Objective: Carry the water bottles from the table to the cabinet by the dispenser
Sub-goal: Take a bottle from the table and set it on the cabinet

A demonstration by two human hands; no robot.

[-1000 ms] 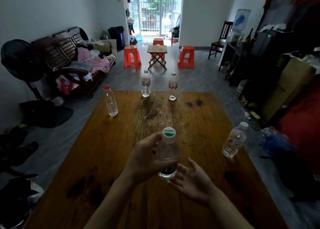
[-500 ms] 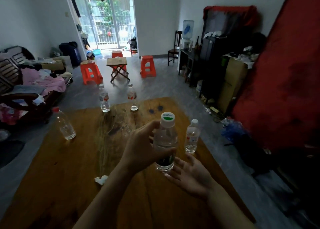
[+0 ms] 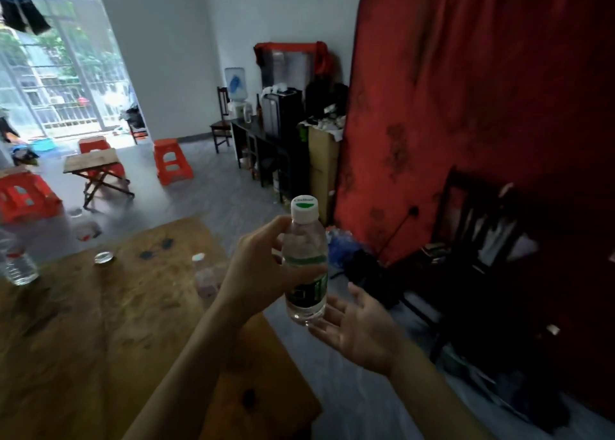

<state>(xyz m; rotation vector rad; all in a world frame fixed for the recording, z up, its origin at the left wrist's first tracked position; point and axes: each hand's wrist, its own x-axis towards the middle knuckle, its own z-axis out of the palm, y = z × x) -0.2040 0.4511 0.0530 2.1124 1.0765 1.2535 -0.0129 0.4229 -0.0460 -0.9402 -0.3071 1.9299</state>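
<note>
Head view: left hand grips bottle; black chair beside path.

Held water bottle: clear plastic, white cap with a green mark, dark-and-green label on its lower half; upright, raised off the wooden table past its right edge. Bottle at 9 o'clock: clear, red-marked label, standing near the table's far left. Two more bottles stand on the table, both blurred: one at 10 o'clock on the far edge, one just left of the held bottle, by the right edge.
</note>
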